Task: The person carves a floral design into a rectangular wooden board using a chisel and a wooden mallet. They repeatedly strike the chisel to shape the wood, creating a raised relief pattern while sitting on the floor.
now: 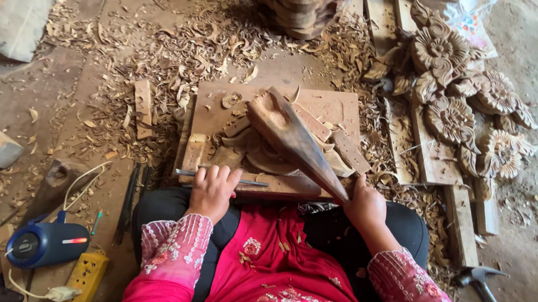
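Wooden mallet (294,137) gripped in right hand (365,206), head up-left, left hand (213,188) clasping chisel (220,178)

mallet handle (309,155) end hid in right hand (365,206) | hammer (491,301) cut off btm edge

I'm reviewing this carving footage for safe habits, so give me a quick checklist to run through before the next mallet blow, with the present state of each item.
1. Right hand grips the wooden mallet by its handle end: ok.
2. Left hand rests on the metal chisel, which lies flat across the board's near edge, not set to the wood: not ok.
3. Carved workpiece lies on the work board, framed by wooden blocks: ok.
4. Whether those blocks hold it firmly: cannot tell.
5. Board surface carries loose shavings: not ok.
6. Finished floral carvings sit well aside of the mallet: ok.
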